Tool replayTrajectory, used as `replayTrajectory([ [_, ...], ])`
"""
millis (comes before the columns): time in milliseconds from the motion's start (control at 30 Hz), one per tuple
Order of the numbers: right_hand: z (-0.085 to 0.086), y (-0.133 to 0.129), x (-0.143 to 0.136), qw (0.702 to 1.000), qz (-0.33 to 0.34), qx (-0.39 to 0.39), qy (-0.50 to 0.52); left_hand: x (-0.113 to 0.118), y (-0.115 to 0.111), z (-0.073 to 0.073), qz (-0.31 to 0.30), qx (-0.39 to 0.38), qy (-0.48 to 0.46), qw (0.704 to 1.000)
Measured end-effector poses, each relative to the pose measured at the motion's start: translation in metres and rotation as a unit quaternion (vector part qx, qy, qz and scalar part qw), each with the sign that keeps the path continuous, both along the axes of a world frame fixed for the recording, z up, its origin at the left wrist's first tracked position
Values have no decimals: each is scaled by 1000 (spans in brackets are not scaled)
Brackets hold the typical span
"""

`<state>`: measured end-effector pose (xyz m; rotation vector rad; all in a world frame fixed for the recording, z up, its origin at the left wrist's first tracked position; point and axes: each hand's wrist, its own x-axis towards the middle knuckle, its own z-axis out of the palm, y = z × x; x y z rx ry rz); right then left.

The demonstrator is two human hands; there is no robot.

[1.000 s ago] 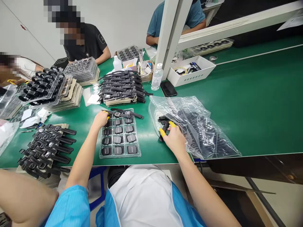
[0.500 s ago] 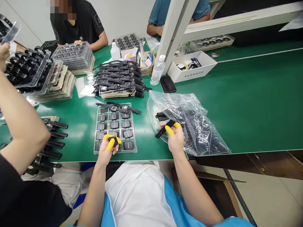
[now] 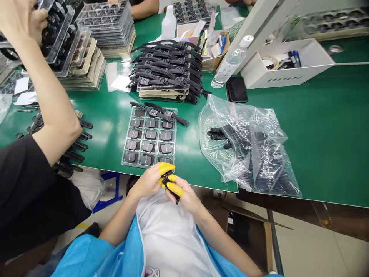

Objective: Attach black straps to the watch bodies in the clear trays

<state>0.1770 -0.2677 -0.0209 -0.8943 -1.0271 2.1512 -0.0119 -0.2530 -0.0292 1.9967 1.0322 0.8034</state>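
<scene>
In front of my chest both hands meet, with yellow covers on several fingers. My left hand [image 3: 150,180] is closed on a small black watch body [image 3: 166,174], mostly hidden by the fingers. Pinched in my right hand [image 3: 184,194] is a black watch strap [image 3: 172,188], its end against the watch body; whether they are joined I cannot tell. Just beyond my hands lies a clear tray [image 3: 122,163] of square dark watch bodies. Two watches with straps [image 3: 154,113] lie across its far edge. To the right, a clear plastic bag [image 3: 213,156] holds many black straps.
Behind the tray stands a stack of trays with strapped watches [image 3: 164,71]. A water bottle [image 3: 230,63], a black phone [image 3: 236,89] and a white box [image 3: 291,79] stand to its right. On the left, a co-worker's arm [image 3: 54,100] reaches over stacked trays [image 3: 83,73].
My right hand has left the bag with a strap and come to my left hand. The left hand has moved right, off the tray. The view has shifted, and the co-worker's arm has moved inward.
</scene>
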Motion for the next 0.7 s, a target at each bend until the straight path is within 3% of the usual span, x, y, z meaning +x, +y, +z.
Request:
replayTrajectory([
  [200, -4, 2, 4, 999, -35, -35, 17, -2, -5, 0, 5, 32, -5, 999],
  [433, -10, -4, -9, 992, -95, -53, 67, -1, -11, -4, 62, 76, 2, 995],
  [700, -5, -3, -12, 984, -126, -70, 103, 4, -16, -6, 78, 87, 23, 993],
])
